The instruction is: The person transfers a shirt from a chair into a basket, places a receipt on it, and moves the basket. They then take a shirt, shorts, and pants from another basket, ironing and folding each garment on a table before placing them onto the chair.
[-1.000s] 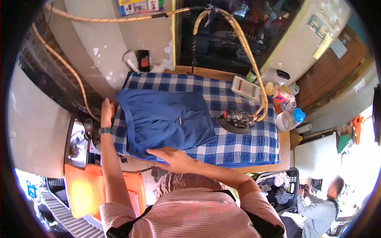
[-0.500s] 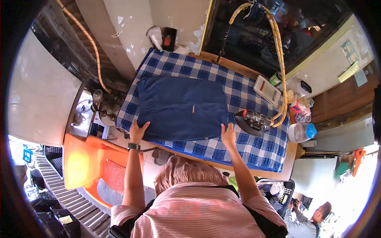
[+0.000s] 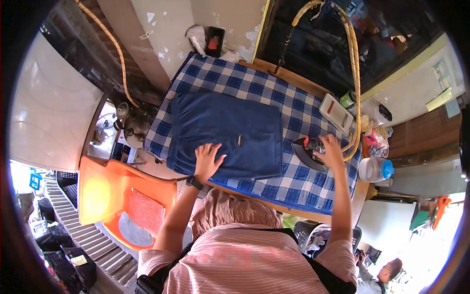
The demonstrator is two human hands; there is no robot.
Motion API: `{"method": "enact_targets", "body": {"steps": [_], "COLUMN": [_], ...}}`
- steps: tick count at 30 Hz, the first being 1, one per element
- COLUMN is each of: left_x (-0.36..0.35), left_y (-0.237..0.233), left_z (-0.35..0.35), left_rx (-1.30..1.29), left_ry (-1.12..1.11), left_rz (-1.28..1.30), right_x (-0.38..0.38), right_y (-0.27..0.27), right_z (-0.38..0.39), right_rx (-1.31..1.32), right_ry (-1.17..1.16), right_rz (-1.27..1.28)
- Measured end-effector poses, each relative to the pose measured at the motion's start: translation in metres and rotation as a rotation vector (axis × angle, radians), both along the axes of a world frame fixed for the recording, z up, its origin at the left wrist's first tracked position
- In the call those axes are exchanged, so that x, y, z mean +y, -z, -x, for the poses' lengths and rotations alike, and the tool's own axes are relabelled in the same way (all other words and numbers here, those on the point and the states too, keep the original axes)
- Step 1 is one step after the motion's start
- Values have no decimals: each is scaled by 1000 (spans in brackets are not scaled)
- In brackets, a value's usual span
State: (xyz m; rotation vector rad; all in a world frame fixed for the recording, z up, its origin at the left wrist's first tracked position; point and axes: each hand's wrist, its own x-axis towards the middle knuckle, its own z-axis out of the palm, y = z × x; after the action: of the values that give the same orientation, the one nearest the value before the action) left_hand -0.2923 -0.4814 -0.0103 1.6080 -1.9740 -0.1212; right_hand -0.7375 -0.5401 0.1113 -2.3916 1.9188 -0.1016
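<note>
Dark blue shorts [image 3: 220, 120] with a gathered waistband on the left and a small zip lie flat on a blue-and-white checked cloth [image 3: 264, 85]. My left hand [image 3: 207, 160] rests on their near edge, fingers spread and holding nothing. To the right of the shorts an iron [image 3: 309, 156] lies on the checked cloth, its tip pointing left. My right hand [image 3: 331, 152] is over the iron's handle, with fingers and thumb on either side of it. Part of the handle is hidden under that hand.
A yellow wrapped hose [image 3: 353, 73] arches above the iron. A white tray [image 3: 335, 111], a can [image 3: 348, 99] and a blue-lidded container [image 3: 374, 169] stand along the right side. An orange chair [image 3: 117, 196] is at left. Another person [image 3: 384, 272] is at lower right.
My left hand has left the shorts' lower left corner and moved right onto them. My right hand has released the shorts' right corner and gone right to the iron.
</note>
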Motion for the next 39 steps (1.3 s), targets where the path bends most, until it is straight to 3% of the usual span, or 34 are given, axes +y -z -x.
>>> {"method": "enact_targets", "body": {"steps": [1,5,9,11,12,13,14,15,17,18,19,20,21,22,23,24,25,27,29,31,33,36,37,39], "left_x": [-1,-3,31,75,113,154,184,196,204,202,194,181,162,134,106,79,53,23,6,-6,-21,-38,-40,-39], "left_y": [2,16,5,44,50,113,108,105,83,72,60,51,58,49,38,35,27,16,18,28,28,19,23,33], "left_z": [7,6,-38,-88,-105,-157,-173,-172,-156,-151,-151,-152,-150,-140,-127,-123,-115,-113,-121,-146,-164,-180,-181,-178], "left_rx": [29,71,259,584,1079,581,490,50,-185,-183,-98,-17,-36,235,179,212,336,250,0,72,428,542,614,759], "left_ry": [-8,-19,-340,-580,-725,-982,-1279,-1473,-1509,-1533,-1254,-969,-866,-791,-758,-698,-661,-679,-698,-612,-511,-459,-428,-344], "left_rz": [-5,-6,154,295,194,123,-255,-350,-177,-182,-170,-155,-33,-29,12,56,70,60,-303,-248,-416,-513,-588,-465], "right_x": [-14,-40,-43,-43,-48,-51,-57,-60,-44,-34,-22,-17,-14,-12,-8,-3,6,13,22,27,25,1,-11,-33], "right_y": [3,-7,10,16,27,27,19,12,5,2,-2,-20,-18,-16,-26,-10,-8,13,32,31,36,23,16,5], "right_z": [18,26,31,32,38,37,33,27,-9,-31,-55,-80,-95,-110,-137,-158,-190,-246,-297,-339,-361,-366,-368,-368], "right_rx": [-20,2,-230,-388,-416,-416,-470,-519,-455,-451,-455,-473,-528,-580,-502,-409,-321,-270,-283,-301,-377,-502,-493,-487], "right_ry": [-67,-257,-90,27,120,115,190,264,324,306,292,269,175,79,61,-147,-187,-302,-342,-345,-484,-488,-481,-284], "right_rz": [-183,-220,-440,-408,-499,-512,-670,-824,-709,-576,-447,-525,-560,-588,-681,-558,-527,-568,-517,-562,-531,-612,-599,-526]}}
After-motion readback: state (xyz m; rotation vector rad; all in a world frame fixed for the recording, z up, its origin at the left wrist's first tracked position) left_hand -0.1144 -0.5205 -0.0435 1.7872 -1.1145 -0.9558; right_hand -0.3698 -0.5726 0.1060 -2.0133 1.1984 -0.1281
